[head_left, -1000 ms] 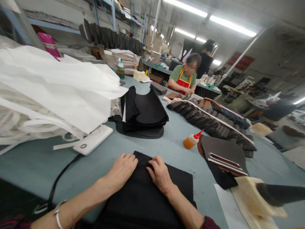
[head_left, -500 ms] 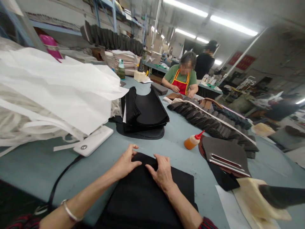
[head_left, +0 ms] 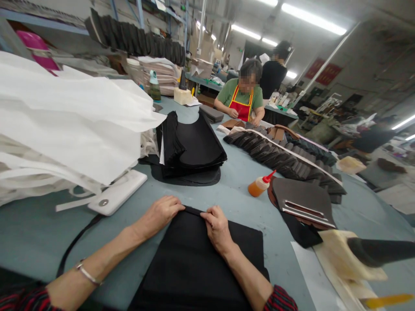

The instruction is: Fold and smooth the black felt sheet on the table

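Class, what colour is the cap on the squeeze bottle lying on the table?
Red: the cap tops an orange bottle, seen in the head view.

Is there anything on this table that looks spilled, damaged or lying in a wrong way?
Nothing looks spilled or damaged. Only the orange squeeze bottle with a red nozzle lies on its side on the blue-grey table, with no puddle visible around it.

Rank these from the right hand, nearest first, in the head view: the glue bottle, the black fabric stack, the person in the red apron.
From the right hand, which pinches the black sheet:
1. Glue bottle, just right and beyond the hand on the table.
2. Black fabric stack, farther up the table, slightly left.
3. Person in the red apron, at the table's far end.
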`<state>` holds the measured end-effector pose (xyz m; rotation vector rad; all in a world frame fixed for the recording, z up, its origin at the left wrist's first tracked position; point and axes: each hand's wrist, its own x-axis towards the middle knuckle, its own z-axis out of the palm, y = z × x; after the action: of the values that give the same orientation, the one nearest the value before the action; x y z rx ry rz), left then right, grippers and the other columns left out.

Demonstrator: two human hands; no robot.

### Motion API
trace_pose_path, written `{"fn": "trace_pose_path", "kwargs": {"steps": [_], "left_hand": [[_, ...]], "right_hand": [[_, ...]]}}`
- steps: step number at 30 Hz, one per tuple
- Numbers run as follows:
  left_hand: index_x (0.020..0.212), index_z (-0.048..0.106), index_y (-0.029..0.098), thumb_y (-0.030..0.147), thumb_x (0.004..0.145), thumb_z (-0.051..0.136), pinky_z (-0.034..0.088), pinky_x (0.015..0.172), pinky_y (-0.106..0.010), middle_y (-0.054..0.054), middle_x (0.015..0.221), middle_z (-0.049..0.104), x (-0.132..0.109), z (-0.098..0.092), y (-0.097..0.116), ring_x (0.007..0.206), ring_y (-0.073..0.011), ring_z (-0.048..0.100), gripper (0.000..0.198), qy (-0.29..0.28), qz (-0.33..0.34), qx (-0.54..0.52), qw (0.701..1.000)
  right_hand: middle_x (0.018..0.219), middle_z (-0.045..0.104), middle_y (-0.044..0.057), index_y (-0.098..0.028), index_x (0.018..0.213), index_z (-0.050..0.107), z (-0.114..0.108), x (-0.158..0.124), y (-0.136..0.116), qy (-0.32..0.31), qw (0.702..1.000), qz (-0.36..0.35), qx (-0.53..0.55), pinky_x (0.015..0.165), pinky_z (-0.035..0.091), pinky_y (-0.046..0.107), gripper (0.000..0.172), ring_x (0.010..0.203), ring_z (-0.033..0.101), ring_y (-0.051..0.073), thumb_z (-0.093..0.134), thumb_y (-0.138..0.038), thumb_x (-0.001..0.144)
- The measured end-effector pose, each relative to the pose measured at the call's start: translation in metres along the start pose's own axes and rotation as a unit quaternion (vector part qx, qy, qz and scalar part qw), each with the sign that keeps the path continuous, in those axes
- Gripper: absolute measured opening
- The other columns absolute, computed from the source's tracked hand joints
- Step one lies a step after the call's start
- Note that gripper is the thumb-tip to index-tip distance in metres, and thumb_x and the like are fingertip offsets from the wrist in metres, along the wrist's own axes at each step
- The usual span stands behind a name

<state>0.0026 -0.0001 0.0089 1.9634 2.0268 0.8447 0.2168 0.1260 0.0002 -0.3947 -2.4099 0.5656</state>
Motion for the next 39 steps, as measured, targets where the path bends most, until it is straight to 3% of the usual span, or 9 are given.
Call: {"fn": "trace_pose_path", "kwargs": {"steps": [9,13,18,23,26,30,33,35,39], "left_hand": [[0.106,0.062,0.018,0.015,0.093,0.043,0.049,0.079,-0.03,-0.005,0.095,0.063,-0.004,0.001,-0.001,0.088,-0.0149,0.057,0.023,0.025,0.135,0.179,0.974],[0.111,0.061,0.016,0.014,0.091,0.046,0.05,0.081,-0.032,-0.007,0.097,0.065,-0.012,-0.001,-0.001,0.09,-0.0164,0.058,0.026,0.033,0.157,0.207,0.965],[0.104,0.066,0.015,0.012,0.088,0.048,0.051,0.081,-0.037,-0.009,0.096,0.067,-0.016,-0.006,0.025,0.091,-0.0216,0.061,0.025,0.035,0.035,0.266,0.963],[0.126,0.057,0.009,0.005,0.086,0.038,0.046,0.098,-0.046,-0.017,0.124,0.064,-0.014,0.02,0.077,0.117,-0.0285,0.057,0.044,0.019,-0.029,0.34,0.94],[0.128,0.055,0.003,0.002,0.084,0.032,0.045,0.102,-0.047,-0.02,0.13,0.06,-0.019,0.036,0.087,0.121,-0.0298,0.056,0.049,-0.006,-0.052,0.378,0.924],[0.131,0.052,0.004,0.001,0.084,0.03,0.043,0.106,-0.045,-0.02,0.135,0.057,-0.024,0.038,0.081,0.124,-0.0294,0.054,0.052,-0.031,-0.06,0.383,0.921],[0.135,0.05,0.011,0.001,0.083,0.032,0.043,0.105,-0.045,-0.022,0.134,0.056,-0.023,0.035,0.081,0.124,-0.0304,0.055,0.055,-0.04,-0.064,0.374,0.924],[0.139,0.045,0.019,0.0,0.083,0.033,0.044,0.103,-0.046,-0.021,0.132,0.058,-0.021,0.034,0.084,0.123,-0.0303,0.056,0.061,-0.039,-0.066,0.374,0.924],[0.139,0.043,0.029,0.001,0.084,0.035,0.043,0.101,-0.049,-0.021,0.127,0.062,-0.017,0.036,0.09,0.119,-0.0316,0.058,0.062,-0.038,-0.063,0.393,0.917]], "right_hand": [[0.084,0.054,0.006,-0.018,0.1,0.068,0.001,-0.001,0.0,-0.037,0.999,0.018,-0.036,0.071,0.042,0.031,0.029,0.081,0.047,0.018,0.04,-0.012,0.096],[0.091,0.053,0.007,-0.027,0.119,0.062,-0.005,0.003,-0.004,-0.114,0.984,-0.021,-0.136,0.07,0.038,0.033,0.033,0.083,0.045,0.019,0.042,-0.014,0.096],[0.096,0.052,0.008,-0.033,0.137,0.046,-0.007,0.013,-0.015,-0.198,0.952,-0.056,-0.225,0.068,0.035,0.035,0.047,0.086,0.045,0.022,0.048,-0.017,0.093],[0.092,0.054,0.007,-0.026,0.127,0.056,-0.007,0.004,-0.008,-0.143,0.969,-0.04,-0.197,0.068,0.038,0.033,0.037,0.083,0.046,0.02,0.046,-0.013,0.093],[0.088,0.056,0.006,-0.024,0.113,0.065,-0.041,-0.028,0.022,-0.085,0.987,-0.03,-0.136,0.068,0.04,0.03,0.031,0.079,0.048,0.017,0.042,-0.012,0.095],[0.085,0.057,0.005,-0.026,0.109,0.066,-0.121,-0.088,0.068,-0.059,0.991,0.019,-0.115,0.068,0.044,0.031,0.03,0.079,0.054,0.017,0.044,-0.013,0.095],[0.083,0.059,0.005,-0.025,0.106,0.067,-0.156,-0.1,0.073,-0.029,0.985,0.078,-0.15,0.069,0.045,0.034,0.02,0.079,0.055,0.02,0.054,-0.02,0.092],[0.087,0.061,0.007,-0.023,0.112,0.065,-0.147,-0.081,0.058,-0.022,0.982,0.082,-0.171,0.073,0.045,0.038,0.024,0.083,0.055,0.022,0.06,-0.025,0.089],[0.103,0.061,0.01,-0.02,0.123,0.058,-0.077,-0.021,0.018,-0.107,0.983,0.026,-0.146,0.079,0.045,0.039,0.035,0.094,0.053,0.023,0.061,-0.023,0.088]]}}
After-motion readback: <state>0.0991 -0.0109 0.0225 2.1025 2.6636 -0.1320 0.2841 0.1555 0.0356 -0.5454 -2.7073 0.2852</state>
